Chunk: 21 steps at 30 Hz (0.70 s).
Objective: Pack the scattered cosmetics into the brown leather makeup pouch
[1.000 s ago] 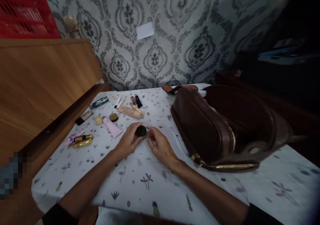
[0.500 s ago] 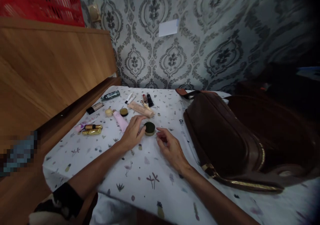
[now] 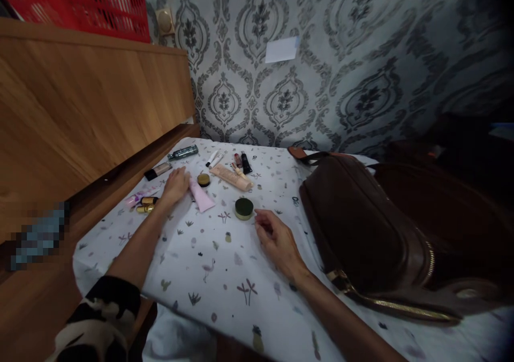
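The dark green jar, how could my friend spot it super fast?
Find the big brown bag on the picture's right. Look left toward the pink tube: the dark green jar sits between them. It's wider and dark on top, unlike the smaller, gold-topped jar farther back.

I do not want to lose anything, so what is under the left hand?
Around the left hand, the patterned tablecloth shows, and the pink tube lies close beside it. Whatever is directly beneath the hand is covered.

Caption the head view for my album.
Left hand beside a pale pink tube, right hand beside a round dark-lidded container.
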Each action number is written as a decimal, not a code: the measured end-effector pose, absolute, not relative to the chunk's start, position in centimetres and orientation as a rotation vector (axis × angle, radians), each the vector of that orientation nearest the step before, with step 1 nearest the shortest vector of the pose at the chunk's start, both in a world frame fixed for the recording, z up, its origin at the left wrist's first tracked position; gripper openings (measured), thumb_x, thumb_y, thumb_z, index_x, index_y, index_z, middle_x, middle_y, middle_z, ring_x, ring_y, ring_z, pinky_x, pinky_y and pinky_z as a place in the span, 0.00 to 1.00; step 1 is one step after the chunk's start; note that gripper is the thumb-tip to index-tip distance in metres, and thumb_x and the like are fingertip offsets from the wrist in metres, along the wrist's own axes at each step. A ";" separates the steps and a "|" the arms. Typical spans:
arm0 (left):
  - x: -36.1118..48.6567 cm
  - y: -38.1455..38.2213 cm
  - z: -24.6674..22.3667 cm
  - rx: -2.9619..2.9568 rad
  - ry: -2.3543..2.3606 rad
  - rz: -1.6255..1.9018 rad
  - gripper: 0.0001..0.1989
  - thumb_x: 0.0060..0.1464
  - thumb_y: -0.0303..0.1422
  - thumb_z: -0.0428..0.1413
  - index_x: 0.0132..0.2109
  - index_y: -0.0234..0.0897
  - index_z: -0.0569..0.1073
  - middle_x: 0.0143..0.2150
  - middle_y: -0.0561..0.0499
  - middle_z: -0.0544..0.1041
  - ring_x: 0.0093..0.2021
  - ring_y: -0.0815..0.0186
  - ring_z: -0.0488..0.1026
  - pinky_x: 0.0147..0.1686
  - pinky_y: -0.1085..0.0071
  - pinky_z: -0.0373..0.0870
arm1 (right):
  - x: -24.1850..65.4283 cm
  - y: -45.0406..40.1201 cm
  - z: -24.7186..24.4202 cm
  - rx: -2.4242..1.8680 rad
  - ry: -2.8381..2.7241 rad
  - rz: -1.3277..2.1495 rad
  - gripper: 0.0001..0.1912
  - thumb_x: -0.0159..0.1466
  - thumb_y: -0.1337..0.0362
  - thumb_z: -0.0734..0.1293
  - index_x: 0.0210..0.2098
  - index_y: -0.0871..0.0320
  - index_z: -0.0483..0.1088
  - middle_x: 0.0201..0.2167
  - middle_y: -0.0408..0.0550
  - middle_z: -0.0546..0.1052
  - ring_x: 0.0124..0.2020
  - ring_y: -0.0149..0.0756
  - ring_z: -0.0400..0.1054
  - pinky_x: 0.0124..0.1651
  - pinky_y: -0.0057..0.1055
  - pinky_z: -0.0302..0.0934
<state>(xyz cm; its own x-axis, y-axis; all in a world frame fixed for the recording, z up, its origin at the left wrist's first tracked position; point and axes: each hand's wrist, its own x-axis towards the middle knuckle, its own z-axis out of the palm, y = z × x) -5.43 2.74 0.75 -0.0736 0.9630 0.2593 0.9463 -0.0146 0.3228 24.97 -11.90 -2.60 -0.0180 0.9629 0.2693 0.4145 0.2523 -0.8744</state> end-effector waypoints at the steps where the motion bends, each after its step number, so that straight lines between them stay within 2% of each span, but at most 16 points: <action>1: -6.0 2.6 0.9 2.092 2.188 0.646 0.24 0.67 0.34 0.41 0.65 0.30 0.65 0.65 0.35 0.70 0.66 0.53 0.66 0.64 0.56 0.62 | 25.0 -11.9 -2.5 -1.314 -1.598 0.746 0.20 0.63 0.57 0.62 0.52 0.58 0.71 0.43 0.53 0.79 0.42 0.41 0.74 0.40 0.36 0.69; 4: -7.0 1.9 1.4 2.023 2.269 0.630 0.23 0.67 0.33 0.41 0.64 0.34 0.66 0.60 0.37 0.76 0.59 0.53 0.73 0.56 0.58 0.69 | 24.9 -11.9 -2.4 -1.322 -1.604 0.753 0.21 0.63 0.57 0.62 0.52 0.59 0.71 0.43 0.54 0.79 0.43 0.42 0.74 0.42 0.37 0.69; 7: -7.0 1.2 1.8 1.979 2.361 0.618 0.23 0.68 0.39 0.40 0.60 0.35 0.70 0.53 0.34 0.79 0.54 0.48 0.75 0.51 0.54 0.70 | 24.8 -11.8 -2.3 -1.338 -1.606 0.743 0.21 0.63 0.57 0.61 0.51 0.60 0.72 0.42 0.55 0.79 0.42 0.42 0.74 0.41 0.38 0.69; 9: -6.5 0.9 1.8 1.982 2.376 0.601 0.23 0.68 0.43 0.41 0.54 0.35 0.73 0.49 0.34 0.80 0.52 0.47 0.76 0.49 0.55 0.70 | 24.8 -11.8 -2.3 -1.342 -1.608 0.731 0.21 0.63 0.57 0.61 0.51 0.60 0.72 0.42 0.55 0.79 0.41 0.42 0.74 0.40 0.38 0.69; 12: -5.6 0.7 1.7 2.038 2.318 0.596 0.22 0.69 0.44 0.41 0.50 0.36 0.75 0.45 0.37 0.81 0.49 0.51 0.77 0.47 0.60 0.70 | 24.9 -11.7 -2.5 -1.329 -1.615 0.712 0.20 0.63 0.57 0.62 0.50 0.59 0.72 0.41 0.54 0.79 0.40 0.41 0.74 0.40 0.38 0.69; 16: -4.9 0.6 1.9 2.115 2.212 0.624 0.22 0.71 0.42 0.39 0.50 0.38 0.74 0.40 0.44 0.82 0.42 0.58 0.78 0.44 0.67 0.70 | 24.9 -11.6 -2.8 -1.313 -1.615 0.692 0.18 0.62 0.59 0.62 0.50 0.57 0.73 0.40 0.52 0.80 0.40 0.41 0.74 0.40 0.37 0.69; 18: -5.2 0.6 2.4 2.125 2.223 0.649 0.21 0.71 0.40 0.38 0.51 0.37 0.73 0.42 0.43 0.81 0.44 0.58 0.78 0.46 0.66 0.70 | 24.9 -11.6 -2.8 -1.316 -1.621 0.692 0.18 0.63 0.58 0.62 0.49 0.57 0.73 0.40 0.52 0.80 0.40 0.41 0.74 0.40 0.37 0.69; 21: -6.7 0.8 3.2 2.097 2.349 0.704 0.20 0.69 0.36 0.39 0.54 0.33 0.71 0.52 0.34 0.77 0.55 0.49 0.73 0.53 0.57 0.67 | 24.9 -11.6 -2.7 -1.323 -1.634 0.701 0.19 0.63 0.58 0.61 0.49 0.57 0.73 0.41 0.53 0.79 0.41 0.41 0.74 0.41 0.37 0.69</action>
